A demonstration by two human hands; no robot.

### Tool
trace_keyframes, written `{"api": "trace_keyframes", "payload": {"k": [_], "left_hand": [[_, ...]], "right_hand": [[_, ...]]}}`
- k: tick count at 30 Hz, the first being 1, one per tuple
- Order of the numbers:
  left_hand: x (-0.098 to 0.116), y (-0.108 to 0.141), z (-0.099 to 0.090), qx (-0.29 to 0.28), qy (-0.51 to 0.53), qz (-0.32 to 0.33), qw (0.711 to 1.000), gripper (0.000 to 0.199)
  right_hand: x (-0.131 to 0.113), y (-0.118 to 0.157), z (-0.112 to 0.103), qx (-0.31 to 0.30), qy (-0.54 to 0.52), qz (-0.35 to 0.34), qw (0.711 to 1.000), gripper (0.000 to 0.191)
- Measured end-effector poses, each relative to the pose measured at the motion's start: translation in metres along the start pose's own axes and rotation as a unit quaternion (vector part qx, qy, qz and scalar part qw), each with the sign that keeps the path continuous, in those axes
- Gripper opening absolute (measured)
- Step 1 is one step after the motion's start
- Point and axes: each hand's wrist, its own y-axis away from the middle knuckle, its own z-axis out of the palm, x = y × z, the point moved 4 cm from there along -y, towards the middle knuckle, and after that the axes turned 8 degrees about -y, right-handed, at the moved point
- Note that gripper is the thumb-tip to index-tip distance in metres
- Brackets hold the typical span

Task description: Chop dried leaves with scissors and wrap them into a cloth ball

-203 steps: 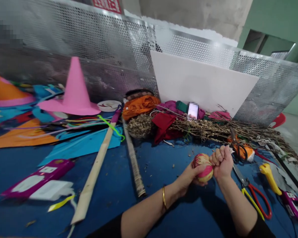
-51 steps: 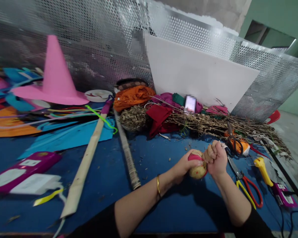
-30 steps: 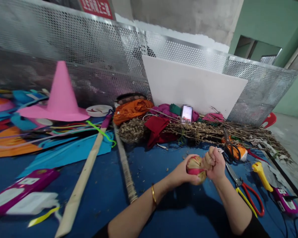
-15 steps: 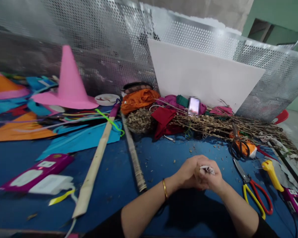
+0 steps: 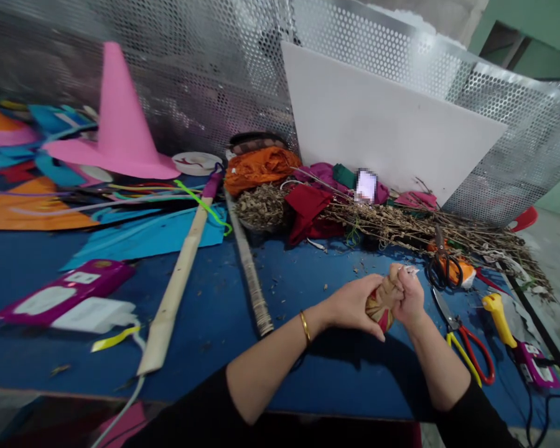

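Observation:
Between my hands is a small tan-and-red bundle (image 5: pixel 379 306) that looks like cloth gathered at the neck; what is inside it is hidden. My right hand (image 5: pixel 411 297) is closed round its twisted upper end, where a whitish tip (image 5: pixel 411 270) sticks out. Curved round the bundle's rounded lower part is my left hand (image 5: pixel 350 305), thumb on the near side and the other fingers partly hidden. Both hands are held over the blue table (image 5: pixel 303 280). Red-and-yellow handled shears (image 5: pixel 462 330) lie just right of my right hand.
Dry stems (image 5: pixel 401 227), red cloth (image 5: pixel 305 208) and black-handled scissors (image 5: pixel 442 264) line the back. At left are a pale wooden stick (image 5: pixel 177 280), a wrapped rod (image 5: pixel 249 274), a pink cone hat (image 5: pixel 121 118) and a purple device (image 5: pixel 65 292). A yellow-handled tool (image 5: pixel 499 320) lies at right.
My hands were clasped together, with only the whitish end showing. They are now tilted and slightly parted, so the bundle's tan-and-red body shows. The view has shifted a little.

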Motion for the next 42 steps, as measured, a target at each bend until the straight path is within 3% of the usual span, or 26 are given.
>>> {"api": "trace_keyframes", "payload": {"k": [3, 12, 15, 18, 22, 24, 31, 35, 39, 42], "left_hand": [[-0.004, 0.002, 0.003, -0.026, -0.059, 0.0, 0.998, 0.058], [-0.012, -0.003, 0.008, 0.003, -0.098, -0.004, 0.995, 0.051], [-0.017, -0.005, 0.008, 0.016, -0.008, -0.022, 1.0, 0.072], [-0.023, -0.003, 0.009, 0.034, 0.153, -0.048, 0.986, 0.093], [-0.022, 0.001, 0.02, -0.027, 0.375, -0.095, 0.922, 0.084], [-0.019, 0.002, 0.023, -0.028, 0.411, -0.105, 0.905, 0.075], [-0.004, 0.003, 0.011, 0.13, 0.246, -0.082, 0.957, 0.069], [0.0, 0.006, 0.008, 0.191, 0.156, -0.059, 0.967, 0.069], [0.001, 0.009, 0.004, 0.274, 0.022, -0.046, 0.96, 0.068], [0.004, 0.01, 0.005, 0.276, 0.004, -0.026, 0.961, 0.068]], "right_hand": [[-0.001, 0.0, -0.004, 0.012, -0.008, 0.015, 1.0, 0.054], [-0.001, -0.007, -0.015, 0.014, -0.143, 0.005, 0.99, 0.054], [-0.006, -0.007, -0.013, 0.016, -0.125, -0.013, 0.992, 0.052], [-0.016, 0.0, -0.009, 0.027, -0.086, -0.058, 0.994, 0.051], [-0.029, 0.008, 0.0, 0.021, -0.046, -0.12, 0.992, 0.048], [-0.031, 0.009, 0.004, 0.022, -0.024, -0.14, 0.99, 0.044], [-0.023, 0.006, -0.001, 0.128, 0.094, -0.233, 0.959, 0.023], [-0.013, 0.007, -0.006, 0.164, 0.162, -0.227, 0.946, 0.035], [-0.005, 0.004, -0.008, 0.195, 0.095, -0.193, 0.957, 0.028], [-0.009, 0.003, -0.011, 0.212, -0.009, -0.207, 0.955, 0.026]]}}
